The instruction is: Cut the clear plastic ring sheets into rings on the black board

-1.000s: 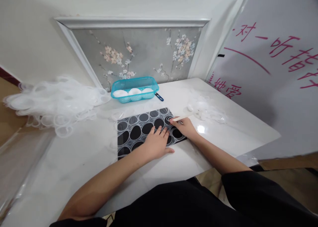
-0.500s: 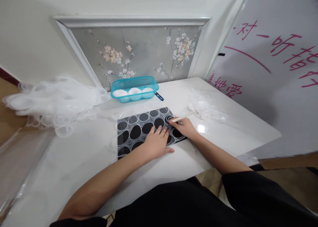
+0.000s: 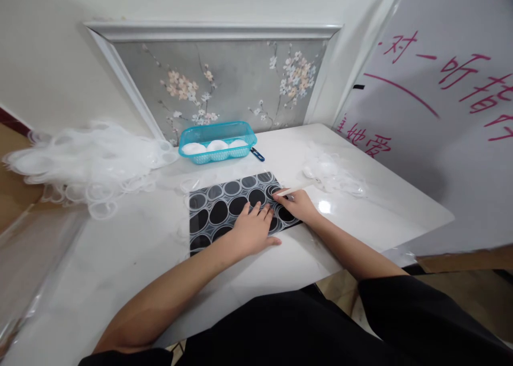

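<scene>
A dark sheet point(image 3: 218, 212) printed with rows of black ovals ringed in pale grey lies flat on the white table. My left hand point(image 3: 253, 230) rests on it, palm down with fingers spread, near its front edge. At the sheet's right side, my right hand point(image 3: 301, 204) pinches a slim white stick-like tool point(image 3: 285, 192). The tool's lower end is at an oval near the sheet's right edge; whether it touches is too small to make out. My left hand and forearm cover part of the lower rows.
Behind the sheet stands a blue plastic basket point(image 3: 217, 155) holding white round pieces point(image 3: 217, 146). Beside it lies a small dark blue cutter-like tool point(image 3: 257, 154). Thin clear rings form a large heap point(image 3: 92, 163) at left and a smaller pile point(image 3: 334, 173) at right. A whiteboard point(image 3: 433, 184) borders the right.
Both hands stay in the same place. The white tool's upper end looks slightly lower and shorter in view; the camera view has shifted very slightly.
</scene>
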`<action>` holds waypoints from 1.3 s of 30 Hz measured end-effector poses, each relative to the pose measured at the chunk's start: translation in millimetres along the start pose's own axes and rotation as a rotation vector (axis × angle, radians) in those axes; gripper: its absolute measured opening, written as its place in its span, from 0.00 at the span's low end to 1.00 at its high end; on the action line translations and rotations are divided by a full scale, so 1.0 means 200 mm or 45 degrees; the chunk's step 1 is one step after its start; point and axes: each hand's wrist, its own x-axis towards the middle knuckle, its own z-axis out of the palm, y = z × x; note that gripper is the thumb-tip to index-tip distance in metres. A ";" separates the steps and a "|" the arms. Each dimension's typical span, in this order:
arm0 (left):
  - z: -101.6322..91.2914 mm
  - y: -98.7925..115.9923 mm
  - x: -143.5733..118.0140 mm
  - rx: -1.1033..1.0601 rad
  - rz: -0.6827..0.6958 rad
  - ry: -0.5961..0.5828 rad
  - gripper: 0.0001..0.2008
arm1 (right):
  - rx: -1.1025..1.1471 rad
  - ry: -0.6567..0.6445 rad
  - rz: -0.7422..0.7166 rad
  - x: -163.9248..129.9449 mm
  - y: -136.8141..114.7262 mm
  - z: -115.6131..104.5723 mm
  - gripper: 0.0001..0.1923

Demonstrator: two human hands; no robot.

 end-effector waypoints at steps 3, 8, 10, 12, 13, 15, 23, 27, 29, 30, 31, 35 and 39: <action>-0.01 0.00 0.00 -0.025 0.002 -0.005 0.41 | -0.218 -0.015 -0.070 -0.03 0.00 0.02 0.12; -0.01 -0.01 -0.01 -0.039 0.059 0.028 0.40 | -0.623 -0.130 -0.266 0.02 0.02 -0.01 0.16; 0.00 -0.03 -0.01 -0.055 0.073 0.007 0.40 | -0.659 0.055 -0.204 0.13 0.02 -0.10 0.17; -0.01 -0.04 -0.02 -0.087 0.080 -0.020 0.41 | -0.599 0.429 -0.094 0.25 0.01 -0.22 0.16; -0.01 -0.05 -0.02 -0.104 0.091 -0.023 0.41 | -0.534 0.586 -0.077 0.29 -0.02 -0.28 0.16; -0.04 -0.06 -0.02 -0.139 0.140 0.013 0.38 | -0.295 0.732 -0.068 0.34 -0.09 -0.35 0.16; -0.37 -0.19 -0.22 -0.500 -0.300 0.762 0.15 | 0.853 -0.217 0.326 0.12 -0.51 -0.19 0.19; -0.46 -0.23 -0.38 -0.744 -0.354 0.976 0.18 | 1.218 -0.476 0.335 0.12 -0.64 -0.14 0.11; -0.48 -0.23 -0.43 -0.784 -0.286 0.964 0.20 | 1.342 -0.561 0.333 0.13 -0.69 -0.11 0.08; -0.49 -0.23 -0.45 -0.805 -0.252 0.940 0.21 | 1.405 -0.598 0.344 0.13 -0.72 -0.10 0.07; -0.49 -0.23 -0.46 -0.835 -0.232 0.915 0.23 | 1.468 -0.624 0.357 0.13 -0.74 -0.08 0.07; -0.50 -0.25 -0.46 -1.051 -0.112 0.836 0.20 | 1.553 -0.586 0.272 0.13 -0.79 -0.03 0.06; -0.47 -0.30 -0.41 -1.120 0.017 0.828 0.20 | 1.501 -0.564 0.101 0.15 -0.78 -0.01 0.06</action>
